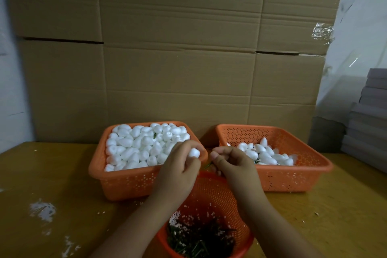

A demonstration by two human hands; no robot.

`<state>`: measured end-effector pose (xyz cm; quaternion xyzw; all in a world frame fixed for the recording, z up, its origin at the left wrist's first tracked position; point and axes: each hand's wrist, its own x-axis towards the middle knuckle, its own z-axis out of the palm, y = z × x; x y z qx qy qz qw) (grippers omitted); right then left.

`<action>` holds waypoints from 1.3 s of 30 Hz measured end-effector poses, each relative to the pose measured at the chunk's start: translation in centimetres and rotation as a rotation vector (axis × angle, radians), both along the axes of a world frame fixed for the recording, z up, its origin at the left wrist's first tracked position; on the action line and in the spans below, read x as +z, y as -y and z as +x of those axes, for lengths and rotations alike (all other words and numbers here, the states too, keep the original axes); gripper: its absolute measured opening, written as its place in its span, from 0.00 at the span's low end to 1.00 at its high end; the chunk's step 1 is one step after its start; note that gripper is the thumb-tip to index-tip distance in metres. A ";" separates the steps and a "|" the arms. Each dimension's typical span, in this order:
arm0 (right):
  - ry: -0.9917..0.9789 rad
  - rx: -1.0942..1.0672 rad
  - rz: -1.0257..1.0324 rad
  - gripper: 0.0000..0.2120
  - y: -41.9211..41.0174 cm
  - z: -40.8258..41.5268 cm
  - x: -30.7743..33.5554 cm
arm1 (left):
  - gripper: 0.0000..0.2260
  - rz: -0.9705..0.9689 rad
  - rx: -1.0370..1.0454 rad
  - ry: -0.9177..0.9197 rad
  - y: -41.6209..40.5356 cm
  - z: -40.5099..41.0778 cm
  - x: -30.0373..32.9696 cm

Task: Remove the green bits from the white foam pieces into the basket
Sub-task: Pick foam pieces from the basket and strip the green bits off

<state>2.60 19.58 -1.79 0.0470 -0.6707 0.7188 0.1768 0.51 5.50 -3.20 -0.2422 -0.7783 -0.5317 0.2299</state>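
Pinched in the curled fingers of the left hand (184,163), a white foam piece (194,152) is held just beside the right hand (232,160), whose fingers are closed around what appears to be a thin green bit (208,165) showing between the two hands. The foam is judged very light, soft and crumbly, so a gentle grip across its rounded body is advised, while the stiff green bit is best taken near its root. Directly below both hands sits the round basket (211,192) of green scraps. Beyond the left hand stands a full tray (117,176) of foam; beyond the right, a sparser tray (297,176).
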 end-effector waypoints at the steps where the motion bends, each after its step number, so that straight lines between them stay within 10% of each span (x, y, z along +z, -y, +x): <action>1: -0.012 -0.014 -0.005 0.03 0.0 0.0 0.0 | 0.08 -0.035 -0.027 0.012 0.0 0.0 -0.1; 10: -0.089 -0.103 0.059 0.03 0.1 0.4 0.0 | 0.06 -0.179 -0.036 -0.013 -0.3 0.0 -0.5; 39: -0.156 0.133 0.073 0.07 0.0 0.1 -0.4 | 0.11 0.372 -0.177 0.332 0.2 0.0 1.0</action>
